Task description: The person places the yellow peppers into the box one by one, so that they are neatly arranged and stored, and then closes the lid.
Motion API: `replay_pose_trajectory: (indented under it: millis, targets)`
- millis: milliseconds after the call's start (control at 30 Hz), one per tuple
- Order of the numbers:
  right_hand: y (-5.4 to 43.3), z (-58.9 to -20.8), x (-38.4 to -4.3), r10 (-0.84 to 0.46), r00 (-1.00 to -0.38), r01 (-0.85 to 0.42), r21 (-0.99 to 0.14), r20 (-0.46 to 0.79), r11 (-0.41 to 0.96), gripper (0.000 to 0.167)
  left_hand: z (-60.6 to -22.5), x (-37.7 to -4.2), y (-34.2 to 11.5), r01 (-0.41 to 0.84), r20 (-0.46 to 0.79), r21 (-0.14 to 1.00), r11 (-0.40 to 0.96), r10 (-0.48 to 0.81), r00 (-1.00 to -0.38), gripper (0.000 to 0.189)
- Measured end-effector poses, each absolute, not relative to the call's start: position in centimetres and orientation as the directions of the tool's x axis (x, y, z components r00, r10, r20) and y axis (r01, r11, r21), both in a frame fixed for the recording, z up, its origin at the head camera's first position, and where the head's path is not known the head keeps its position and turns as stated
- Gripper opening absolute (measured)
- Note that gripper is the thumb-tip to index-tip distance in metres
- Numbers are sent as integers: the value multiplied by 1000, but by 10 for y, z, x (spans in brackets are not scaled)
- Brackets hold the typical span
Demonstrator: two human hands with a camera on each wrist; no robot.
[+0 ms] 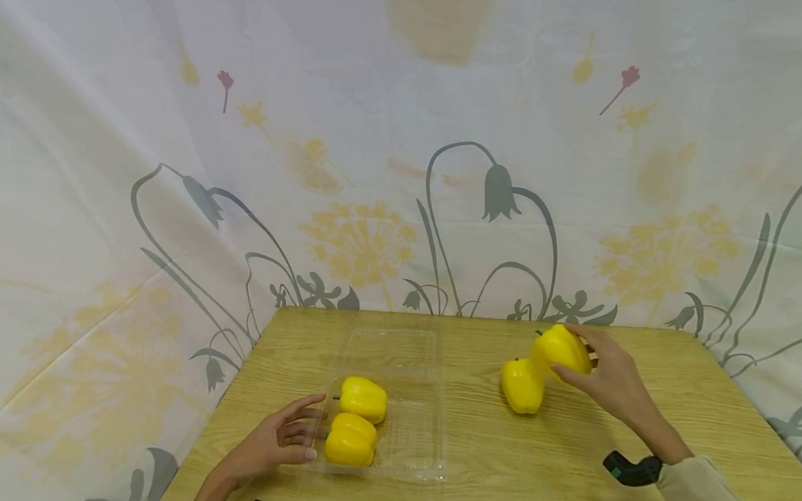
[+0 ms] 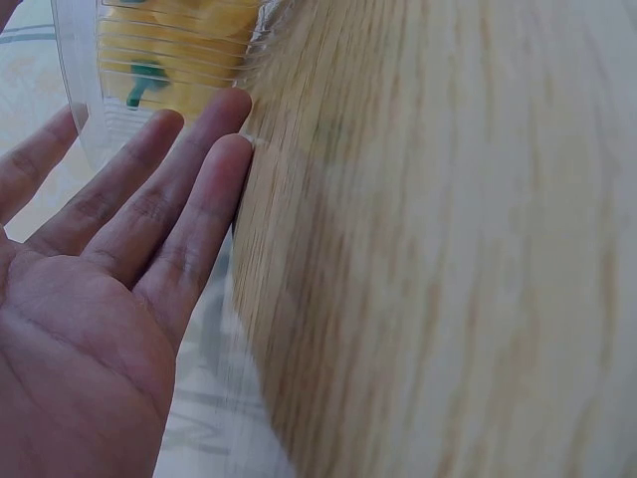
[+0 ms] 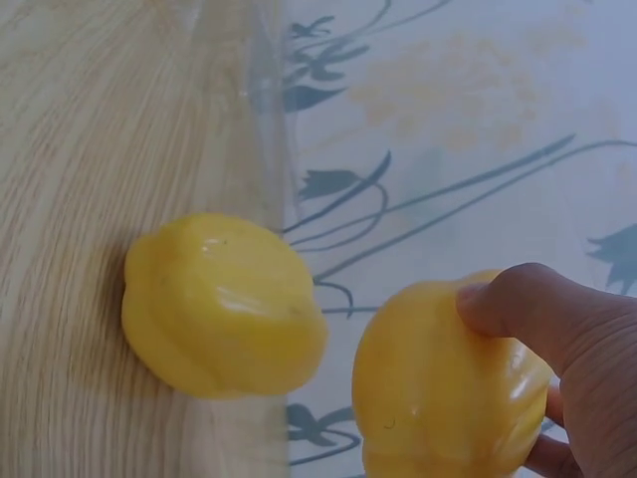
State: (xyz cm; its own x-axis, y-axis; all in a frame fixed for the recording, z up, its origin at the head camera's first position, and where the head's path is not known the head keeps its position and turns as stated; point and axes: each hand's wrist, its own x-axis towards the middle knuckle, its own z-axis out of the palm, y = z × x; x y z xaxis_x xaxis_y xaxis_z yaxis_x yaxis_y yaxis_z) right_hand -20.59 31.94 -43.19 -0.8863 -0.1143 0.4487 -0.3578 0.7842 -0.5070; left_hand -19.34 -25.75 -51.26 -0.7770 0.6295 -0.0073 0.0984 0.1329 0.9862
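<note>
My right hand [image 1: 612, 372] grips a yellow bell pepper [image 1: 561, 350], thumb on one side and fingers on the other. In the right wrist view this held pepper [image 3: 438, 388] appears raised off the wood. Beside it on the table stands another yellow bell pepper [image 1: 522, 387]. Two more, an upper pepper [image 1: 364, 399] and a lower pepper [image 1: 351, 440], lie in a clear plastic clamshell box [image 1: 414, 450], their stems pointing left. My left hand [image 1: 271, 441] is at the box's left side, its fingers extended; the left wrist view shows fingertips [image 2: 229, 105] against or very near the clear wall.
The clear lid [image 1: 391, 350] lies folded back behind the box. Under everything is a wood-grain table [image 1: 474, 430], and a flower-printed cloth [image 1: 390, 169] hangs along its back and sides. Dark straps circle both wrists.
</note>
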Motion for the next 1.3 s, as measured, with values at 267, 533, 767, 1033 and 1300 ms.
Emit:
replay_pose_trajectory:
  millis: [267, 533, 767, 1033, 1300]
  targets:
    - [306, -428, -204, -138, -879, -385, -510, 456, 769, 70, -512, -193, -257, 98, -16, 984, 149, 619, -785, 79]
    - [295, -431, -207, -166, -865, -418, -496, 474, 761, 70, -513, -195, -258, 106, -7, 984, 143, 624, -781, 78]
    - [285, -432, -208, -195, -864, -439, -506, 464, 742, 70, -514, -195, -258, 93, -21, 983, 155, 611, -791, 78]
    - [275, -435, -210, -223, -870, -448, -520, 439, 727, 72, -515, -195, -258, 101, -13, 984, 149, 619, -786, 78]
    - [264, -439, -213, -246, -861, -469, -506, 446, 724, 72, -516, -196, -259, 112, 0, 984, 139, 625, -781, 77]
